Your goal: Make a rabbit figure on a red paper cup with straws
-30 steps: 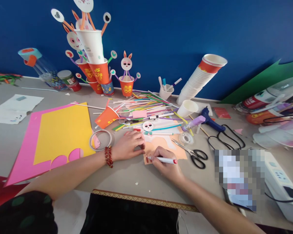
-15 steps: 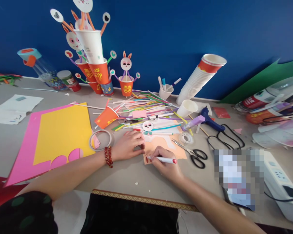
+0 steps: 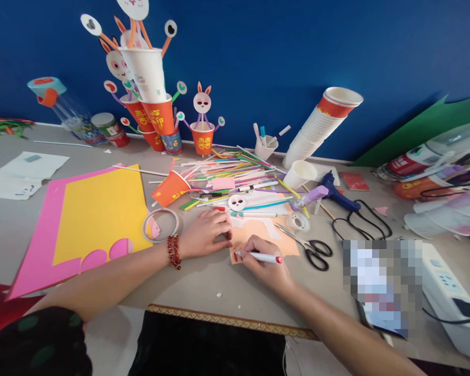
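My right hand [image 3: 272, 274] grips a white marker with a red end [image 3: 264, 257]. Its tip touches the near left corner of a peach paper sheet [image 3: 288, 246], where small reddish-brown shapes show. My left hand [image 3: 207, 232] lies with fingers stretched out at the sheet's left edge, holding nothing I can see. Just beyond the fingers are a round white paper face [image 3: 237, 202] and another marker [image 3: 256, 214]. Black-handled scissors [image 3: 317, 253] rest across the right part of the sheet. A roll of clear tape [image 3: 298, 222] sits behind them.
Left of my hands are a tape ring [image 3: 144, 225] and yellow card [image 3: 102, 209] on pink card. Beyond lie many coloured sticks [image 3: 235, 169] and a tipped orange cup [image 3: 168, 189]. Decorated cups [image 3: 202, 138], stacked cups [image 3: 317, 128], a blue glue gun [image 3: 337, 193] and a power strip [image 3: 448, 282] stand around.
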Available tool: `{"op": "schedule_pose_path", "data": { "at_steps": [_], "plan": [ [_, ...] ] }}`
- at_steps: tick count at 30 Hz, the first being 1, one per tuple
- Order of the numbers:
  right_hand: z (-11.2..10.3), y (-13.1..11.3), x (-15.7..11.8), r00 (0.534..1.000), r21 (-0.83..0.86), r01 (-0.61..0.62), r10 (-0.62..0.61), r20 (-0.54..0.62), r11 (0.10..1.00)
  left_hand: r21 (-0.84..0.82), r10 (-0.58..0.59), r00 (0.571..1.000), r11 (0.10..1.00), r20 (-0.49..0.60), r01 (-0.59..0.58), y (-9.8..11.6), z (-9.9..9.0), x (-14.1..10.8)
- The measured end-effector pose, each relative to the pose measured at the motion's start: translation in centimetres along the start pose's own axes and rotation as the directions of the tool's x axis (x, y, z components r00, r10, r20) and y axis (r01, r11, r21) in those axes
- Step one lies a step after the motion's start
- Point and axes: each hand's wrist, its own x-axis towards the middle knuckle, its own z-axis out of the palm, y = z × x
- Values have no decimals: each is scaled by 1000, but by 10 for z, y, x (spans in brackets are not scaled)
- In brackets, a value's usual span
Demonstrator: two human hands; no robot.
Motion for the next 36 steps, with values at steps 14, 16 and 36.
{"op": "schedule_pose_path", "data": {
  "at_steps": [14, 16, 36],
  "plan": [
    [1, 3, -2, 1000, 57, -6, 6, 8, 998, -5, 2, 1000, 1000, -7, -2, 0, 0, -1],
    [1, 2, -2, 1000, 53, -15, 15, 4, 998, -6, 1, 1000, 1000, -6, -1, 0, 0, 0],
    [1, 6, -2, 999, 23, -29, 29, -12, 999, -8, 0, 1000, 1000, -4, 0, 0, -1, 0]
  ]
}}
